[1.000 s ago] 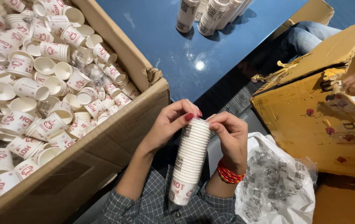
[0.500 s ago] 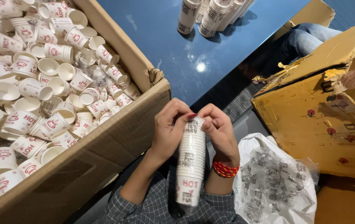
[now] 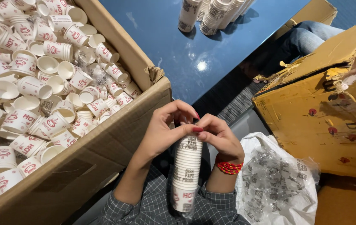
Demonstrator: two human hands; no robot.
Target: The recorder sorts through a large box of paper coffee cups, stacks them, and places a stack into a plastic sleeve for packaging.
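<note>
Blue table (image 3: 174,46) fills the background, with sleeved cup stacks (image 3: 211,14) at its far edge. Against its left edge stands a big carton (image 3: 103,154) heaped with loose white paper cups (image 3: 40,83). Below the near edge, both hands meet over the top of a cup stack (image 3: 186,175) in a clear sleeve: left hand (image 3: 163,129) and right hand (image 3: 219,135) close their fingers around its top end. A plastic bag (image 3: 276,183) lies just right of it, beside a torn yellow box (image 3: 328,125).

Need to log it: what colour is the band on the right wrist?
Red with yellow flecks: a beaded wrist band, clearest in the head view, just below the right hand.
</note>
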